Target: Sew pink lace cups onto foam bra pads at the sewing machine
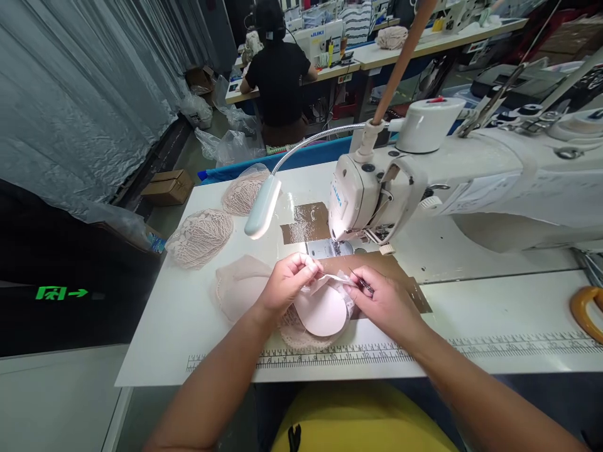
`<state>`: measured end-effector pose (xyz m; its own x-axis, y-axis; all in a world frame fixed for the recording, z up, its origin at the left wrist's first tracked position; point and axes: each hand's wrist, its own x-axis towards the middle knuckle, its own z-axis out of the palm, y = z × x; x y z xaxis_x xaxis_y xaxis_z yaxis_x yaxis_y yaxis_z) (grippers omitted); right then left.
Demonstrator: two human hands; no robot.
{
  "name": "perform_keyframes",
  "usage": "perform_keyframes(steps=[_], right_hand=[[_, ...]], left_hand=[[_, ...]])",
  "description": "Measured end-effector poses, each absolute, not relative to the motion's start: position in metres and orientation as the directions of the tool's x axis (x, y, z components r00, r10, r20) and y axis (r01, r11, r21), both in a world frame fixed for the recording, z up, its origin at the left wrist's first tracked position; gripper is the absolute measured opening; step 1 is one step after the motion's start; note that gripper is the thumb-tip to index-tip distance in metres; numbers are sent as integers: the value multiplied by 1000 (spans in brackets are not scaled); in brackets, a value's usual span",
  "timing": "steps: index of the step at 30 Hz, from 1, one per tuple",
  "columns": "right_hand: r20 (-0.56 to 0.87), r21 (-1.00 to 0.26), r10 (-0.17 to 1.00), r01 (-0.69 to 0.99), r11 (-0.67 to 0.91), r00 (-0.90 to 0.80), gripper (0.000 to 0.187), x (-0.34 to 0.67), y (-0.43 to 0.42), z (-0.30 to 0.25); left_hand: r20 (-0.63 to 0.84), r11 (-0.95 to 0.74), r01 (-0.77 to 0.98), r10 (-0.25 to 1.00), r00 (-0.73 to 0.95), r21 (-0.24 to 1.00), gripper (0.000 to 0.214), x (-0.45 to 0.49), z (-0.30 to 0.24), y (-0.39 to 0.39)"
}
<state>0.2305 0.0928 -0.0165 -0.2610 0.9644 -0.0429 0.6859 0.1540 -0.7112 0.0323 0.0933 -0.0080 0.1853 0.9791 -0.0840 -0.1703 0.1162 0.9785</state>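
Note:
A pale pink padded bra cup [324, 314] with lace edging lies on the white sewing table [188, 326], just in front of the sewing machine [377, 194]. My left hand [285, 285] is closed, pinching the cup's upper lace edge. My right hand [386, 301] is closed on a small dark thread snip [362, 284] whose tip meets the same edge. Both hands sit close together just below the needle area.
Two lace cups [200, 237] and another pink cup [235, 285] lie to the left. A gooseneck lamp [262, 207] hangs over the table. A printed ruler [471, 348] runs along the front edge. A person in black sits at a far table [277, 69]. Orange scissor handles [586, 311] at right.

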Motion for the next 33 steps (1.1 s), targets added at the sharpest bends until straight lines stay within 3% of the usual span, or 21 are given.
perform_keyframes(steps=[5, 11, 15, 22, 26, 28, 30, 33], right_hand=[[38, -587, 952, 764, 269, -305, 34, 246, 97, -1], [141, -513, 887, 734, 444, -439, 33, 246, 87, 21], [87, -499, 881, 745, 443, -466, 29, 232, 85, 23], [125, -376, 887, 806, 457, -444, 29, 218, 92, 15], [147, -409, 899, 802, 436, -413, 28, 221, 95, 11], [170, -452, 899, 779, 434, -403, 28, 225, 96, 8], [179, -483, 896, 757, 440, -406, 29, 228, 97, 6], [141, -466, 891, 765, 445, -433, 43, 231, 99, 4]], left_hand=[[-141, 170, -180, 976, 165, 969, 23, 33, -10, 93], [-123, 153, -176, 978, 167, 973, 23, 33, -11, 93], [-83, 113, -171, 981, 173, 979, 21, 31, -12, 94], [-41, 70, -134, 977, 209, 989, 22, 31, -9, 91], [-41, 65, -131, 984, 173, 989, 23, 27, -2, 92], [-28, 32, -39, 994, 106, 999, 28, 20, 5, 93], [-2, -10, 165, 998, 68, 986, 29, 8, 12, 94], [-73, -4, 451, 985, 153, 892, 32, -8, 15, 91]])
